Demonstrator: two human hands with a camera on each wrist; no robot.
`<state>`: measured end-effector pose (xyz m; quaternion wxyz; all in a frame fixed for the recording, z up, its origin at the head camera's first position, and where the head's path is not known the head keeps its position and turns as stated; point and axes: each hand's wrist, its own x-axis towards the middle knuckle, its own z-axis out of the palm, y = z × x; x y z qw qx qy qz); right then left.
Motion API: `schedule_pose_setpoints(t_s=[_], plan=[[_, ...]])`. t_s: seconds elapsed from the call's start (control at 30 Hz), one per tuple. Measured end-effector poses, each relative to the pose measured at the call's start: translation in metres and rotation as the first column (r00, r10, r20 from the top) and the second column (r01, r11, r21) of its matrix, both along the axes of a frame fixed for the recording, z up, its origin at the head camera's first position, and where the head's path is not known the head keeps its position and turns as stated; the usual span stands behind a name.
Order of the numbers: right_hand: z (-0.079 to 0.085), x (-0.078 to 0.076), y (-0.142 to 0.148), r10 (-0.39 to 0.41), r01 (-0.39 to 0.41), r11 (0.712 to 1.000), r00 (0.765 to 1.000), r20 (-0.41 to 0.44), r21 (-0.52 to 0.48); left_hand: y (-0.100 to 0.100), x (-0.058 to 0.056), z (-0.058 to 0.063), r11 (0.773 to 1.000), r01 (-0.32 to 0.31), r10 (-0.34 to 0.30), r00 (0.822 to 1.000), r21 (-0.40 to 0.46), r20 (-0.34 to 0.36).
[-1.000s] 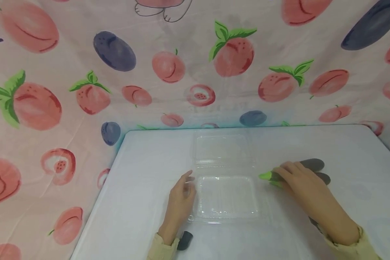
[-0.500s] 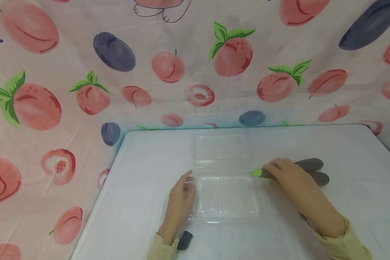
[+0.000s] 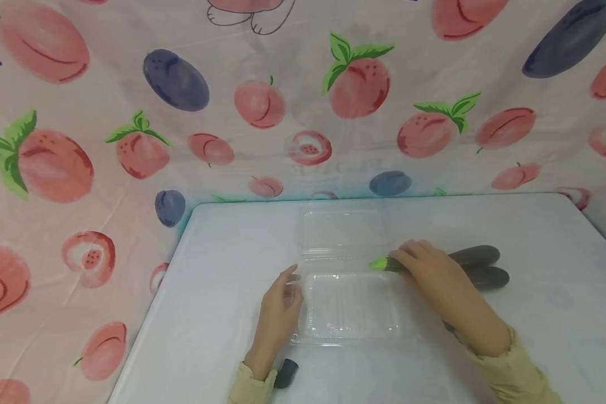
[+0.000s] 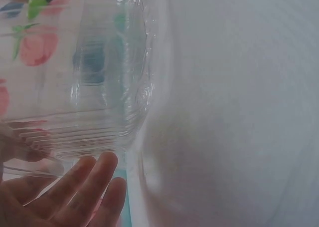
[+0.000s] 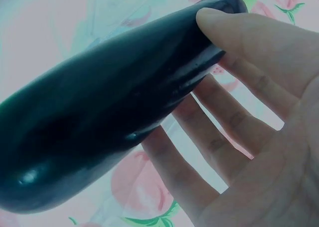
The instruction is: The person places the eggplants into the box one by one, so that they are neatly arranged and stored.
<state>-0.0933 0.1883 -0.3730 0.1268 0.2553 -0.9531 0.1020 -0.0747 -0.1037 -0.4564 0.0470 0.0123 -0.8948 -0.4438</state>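
Observation:
My right hand (image 3: 434, 283) holds a dark eggplant (image 5: 114, 87) with a light green stem end. In the right wrist view the thumb lies on one side and the fingers on the other. The head view shows its green tip at the container's right side, most of its body hidden by the hand. A clear plastic container (image 3: 353, 307) sits on the table, its lid (image 3: 343, 231) laid open toward the back. My left hand (image 3: 278, 314) is at the container's left edge; in the left wrist view its loosely extended fingers (image 4: 89, 187) touch the ridged plastic wall.
Two more eggplants, one (image 3: 477, 256) behind the other (image 3: 489, 278), lie at the right of the white table (image 3: 550, 331). A fruit-print cloth (image 3: 262, 151) hangs behind the table and on the left. A black wrist device (image 3: 285, 373) is at the left sleeve.
My right hand has moved left with the eggplant, away from the two others and toward the container. The left hand and the container have stayed in place.

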Motion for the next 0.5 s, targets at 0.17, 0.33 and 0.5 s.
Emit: schedule_pose_setpoints(t_s=[0.17, 0.33, 0.5], plan=[[-0.001, -0.003, -0.006, 0.014, -0.014, 1.0, 1.0, -0.009, -0.008, 0.0, 0.0, 0.001, 1.0, 0.001, -0.001, 1.0, 0.001, -0.007], [-0.002, -0.006, -0.013, 0.025, -0.025, 1.0, 1.0, -0.002, -0.015, 0.001, 0.0, 0.001, 1.0, -0.005, 0.005, 1.0, 0.005, 0.0], [-0.005, -0.008, -0.02, 0.029, -0.029, 1.0, 1.0, 0.011, -0.012, 0.001, 0.0, 0.0, 1.0, -0.006, 0.006, 1.0, -0.004, -0.007]])
